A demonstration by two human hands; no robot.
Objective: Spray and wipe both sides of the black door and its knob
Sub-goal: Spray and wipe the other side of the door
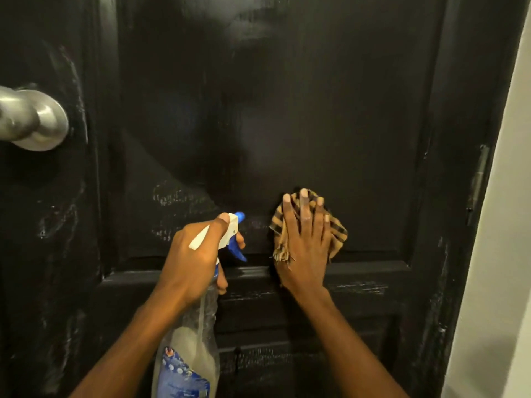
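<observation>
The black door (287, 110) is filling nearly the whole view, with its metal knob (37, 119) sticking out at nine o'clock and a painted hinge (479, 179) showing at three o'clock beside a pale wall (505, 254). Toward six o'clock of the recessed panel, the left hand (195, 254) is gripping the neck of a spray bottle (195, 340), its fingers curling round the blue trigger (237, 251) and the nozzle (240, 216) pointing at the door. Just at three o'clock of the nozzle, the right hand (304, 242) is lying flat with its fingers straight and spread, pressing a checked cloth (337, 234) against the lower edge of the panel. Pale streaks are showing on the paint at seven and nine o'clock, so this face is probably needing more wiping, and the knob is looking untouched. The door is rigid and is likely swinging on its hinge under a hard push, so even, flat pressure is suiting it. The cloth is soft and limp, bunching easily, so it is best handled under a full palm as here. The bottle looks light, thin-walled and partly full, and it may be getting slippery when wet, so the neck below the trigger is the safest place to hold. The knob is smooth and rounded, so wrapping the cloth around it should be working better than rubbing it flat.
</observation>
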